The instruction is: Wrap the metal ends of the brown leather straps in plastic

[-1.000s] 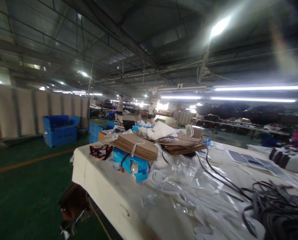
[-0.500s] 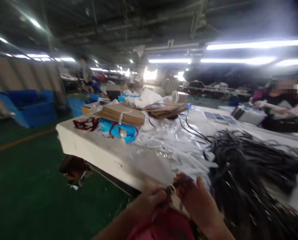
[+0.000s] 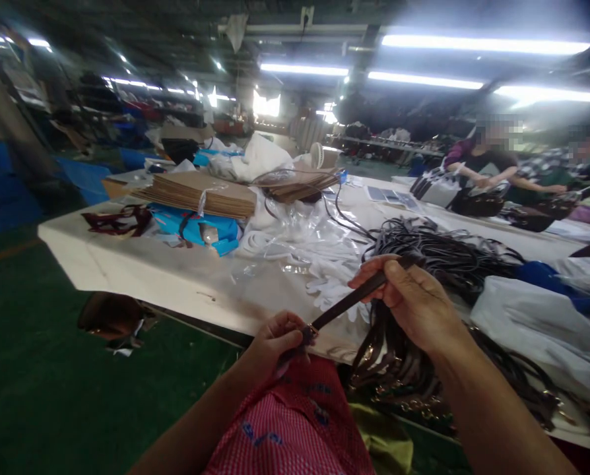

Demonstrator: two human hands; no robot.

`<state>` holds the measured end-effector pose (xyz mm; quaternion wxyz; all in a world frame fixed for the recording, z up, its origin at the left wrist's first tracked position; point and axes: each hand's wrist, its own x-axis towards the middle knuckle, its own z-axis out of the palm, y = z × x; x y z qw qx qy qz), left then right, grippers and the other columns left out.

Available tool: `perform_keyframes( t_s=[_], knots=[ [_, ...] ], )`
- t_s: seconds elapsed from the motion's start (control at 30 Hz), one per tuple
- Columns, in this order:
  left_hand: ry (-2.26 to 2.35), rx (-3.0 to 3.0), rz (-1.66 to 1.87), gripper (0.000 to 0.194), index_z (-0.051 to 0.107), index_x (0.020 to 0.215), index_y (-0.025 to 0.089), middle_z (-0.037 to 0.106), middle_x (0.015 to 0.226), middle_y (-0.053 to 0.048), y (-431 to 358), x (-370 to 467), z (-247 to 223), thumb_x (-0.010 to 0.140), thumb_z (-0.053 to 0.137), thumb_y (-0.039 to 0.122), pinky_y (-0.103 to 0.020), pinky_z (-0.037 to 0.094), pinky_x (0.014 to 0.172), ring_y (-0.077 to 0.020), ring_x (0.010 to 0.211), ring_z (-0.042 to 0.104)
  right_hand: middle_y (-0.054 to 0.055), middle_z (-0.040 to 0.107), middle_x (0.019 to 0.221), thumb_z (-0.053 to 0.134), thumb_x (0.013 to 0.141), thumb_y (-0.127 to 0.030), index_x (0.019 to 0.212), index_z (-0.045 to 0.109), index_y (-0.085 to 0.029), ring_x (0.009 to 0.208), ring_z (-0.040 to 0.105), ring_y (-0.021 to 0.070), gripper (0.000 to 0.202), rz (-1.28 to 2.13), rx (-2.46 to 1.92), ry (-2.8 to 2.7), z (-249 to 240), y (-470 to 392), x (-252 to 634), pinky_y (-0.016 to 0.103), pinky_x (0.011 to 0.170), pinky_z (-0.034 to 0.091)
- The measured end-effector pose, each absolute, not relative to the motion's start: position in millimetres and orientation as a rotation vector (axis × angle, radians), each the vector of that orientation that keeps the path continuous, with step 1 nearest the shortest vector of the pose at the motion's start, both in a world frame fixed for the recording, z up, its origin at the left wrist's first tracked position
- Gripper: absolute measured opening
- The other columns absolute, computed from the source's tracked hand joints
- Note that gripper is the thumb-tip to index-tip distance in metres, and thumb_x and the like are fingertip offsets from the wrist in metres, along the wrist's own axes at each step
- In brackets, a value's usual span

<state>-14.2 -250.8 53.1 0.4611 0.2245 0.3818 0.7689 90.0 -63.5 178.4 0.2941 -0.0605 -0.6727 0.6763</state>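
Head camera view: a person's two bare hands hold a dark strap [image 3: 347,302] above the near edge of a cream tabletop [image 3: 127,269]. The left hand [image 3: 284,335], just off that edge, has its fingers closed around one end, beside a small metal fitting [image 3: 313,331]. The right hand [image 3: 414,293], higher and over the tabletop, pinches the strap between thumb and fingers. Gripped at two points, the stretch between them runs straight and slopes up to the right, probably so that it can be seen and handled without twisting.

On the right part of the tabletop lies a tangled heap of dark straps [image 3: 448,241], some draped toward the near edge with metal ends bunched there, perhaps to be within easy reach. A white plastic bag [image 3: 527,320] lies right of them. Toward the tabletop's left end, a stack of brown sheets [image 3: 206,191] rests on a blue package [image 3: 191,227], which seems to prop it up; crumpled clear plastic [image 3: 295,231] spreads beside it.

Across the tabletop, at its far right, two co-workers [image 3: 490,158] have their hands at dark bags [image 3: 480,201]. Below the near edge shows the wearer's red checked apron [image 3: 288,422].
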Motion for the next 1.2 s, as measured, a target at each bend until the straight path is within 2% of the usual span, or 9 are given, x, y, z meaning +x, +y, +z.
perform_keyframes(
  t_s=[0.13, 0.37, 0.6, 0.77, 0.9, 1.0, 1.1, 1.17, 1.2],
  knots=[
    [0.918, 0.478, 1.969, 0.036, 0.057, 0.080, 0.015, 0.072, 0.084, -0.004, -243.4, -11.1, 54.0, 0.066, 0.086, 0.031, -0.020, 0.048, 0.057, -0.0149, 0.066, 0.070, 0.008, 0.074, 0.078, 0.068, 0.083, -0.055, 0.089, 0.071, -0.017, 0.071, 0.071, 0.0208, 0.038, 1.783, -0.121, -1.892, 186.0, -67.6, 82.2, 0.027, 0.055, 0.057],
    [0.945, 0.503, 1.990, 0.034, 0.057, 0.070, 0.013, 0.066, 0.096, -0.005, -235.0, -14.9, 53.6, 0.066, 0.086, 0.030, -0.020, 0.046, 0.062, -0.0155, 0.077, 0.070, 0.008, 0.074, 0.079, 0.066, 0.085, -0.054, 0.091, 0.070, -0.017, 0.068, 0.071, 0.0185, 0.038, 1.729, -0.064, -2.030, 194.6, -68.1, 81.4, 0.026, 0.056, 0.059],
    [0.942, 0.523, 1.859, 0.034, 0.059, 0.068, 0.013, 0.068, 0.094, -0.005, -236.8, -32.3, 72.2, 0.062, 0.088, 0.029, -0.019, 0.044, 0.058, -0.0105, 0.066, 0.062, 0.007, 0.072, 0.082, 0.063, 0.087, -0.054, 0.088, 0.072, -0.018, 0.072, 0.071, 0.0183, 0.038, 1.485, -0.041, -2.157, 207.3, -71.3, 83.9, 0.023, 0.057, 0.062],
    [0.945, 0.557, 1.828, 0.038, 0.057, 0.069, 0.014, 0.065, 0.085, -0.002, -233.7, -36.9, 73.6, 0.061, 0.088, 0.034, -0.016, 0.033, 0.045, -0.0058, 0.054, 0.054, 0.008, 0.070, 0.085, 0.059, 0.090, -0.050, 0.090, 0.072, -0.017, 0.074, 0.071, 0.0186, 0.036, 1.551, 0.067, -2.260, 204.1, -78.5, 79.7, 0.024, 0.058, 0.064],
    [0.910, 0.626, 1.809, 0.041, 0.055, 0.070, 0.015, 0.061, 0.081, 0.000, -231.1, -38.0, 76.0, 0.062, 0.087, 0.039, -0.016, 0.026, 0.041, -0.0022, 0.049, 0.044, 0.008, 0.068, 0.090, 0.053, 0.095, -0.047, 0.097, 0.071, -0.017, 0.084, 0.070, 0.0203, 0.035, 1.531, 0.052, -2.327, 192.3, -76.0, 77.5, 0.028, 0.061, 0.065],
    [0.922, 0.692, 1.833, 0.042, 0.054, 0.070, 0.015, 0.062, 0.083, 0.000, -226.4, -40.1, 83.2, 0.064, 0.086, 0.040, -0.017, 0.028, 0.043, -0.0028, 0.051, 0.044, 0.009, 0.069, 0.101, 0.049, 0.096, -0.047, 0.101, 0.072, -0.020, 0.096, 0.067, 0.0228, 0.036, 1.358, 0.088, -2.437, 181.3, -73.8, 75.5, 0.035, 0.077, 0.063],
    [0.947, 0.847, 1.807, 0.042, 0.057, 0.079, 0.015, 0.062, 0.078, -0.002, -221.6, -42.9, 97.2, 0.067, 0.082, 0.046, -0.019, 0.033, 0.047, -0.0068, 0.055, 0.050, 0.010, 0.062, 0.127, 0.051, 0.094, -0.051, 0.112, 0.072, -0.025, 0.121, 0.055, 0.0300, 0.038, 1.178, 0.091, -2.611, 164.9, -77.7, 68.8, 0.050, 0.105, 0.045],
    [0.967, 0.937, 1.743, 0.040, 0.055, 0.085, 0.016, 0.062, 0.072, -0.001, -224.1, -47.5, 110.2, 0.074, 0.075, 0.049, -0.019, 0.032, 0.045, -0.0080, 0.053, 0.051, 0.010, 0.054, 0.140, 0.055, 0.091, -0.055, 0.122, 0.068, -0.027, 0.132, 0.046, 0.0326, 0.044, 1.333, 0.040, -2.601, 156.6, -81.2, 64.6, 0.054, 0.113, 0.035],
    [0.981, 0.967, 1.710, 0.038, 0.053, 0.084, 0.017, 0.061, 0.069, 0.000, -228.7, -51.6, 117.8, 0.076, 0.073, 0.049, -0.019, 0.030, 0.043, -0.0074, 0.049, 0.049, 0.008, 0.053, 0.143, 0.054, 0.091, -0.057, 0.125, 0.066, -0.029, 0.134, 0.045, 0.0327, 0.046, 1.516, 0.022, -2.516, 155.8, -81.9, 64.3, 0.055, 0.112, 0.035]
  ],
)
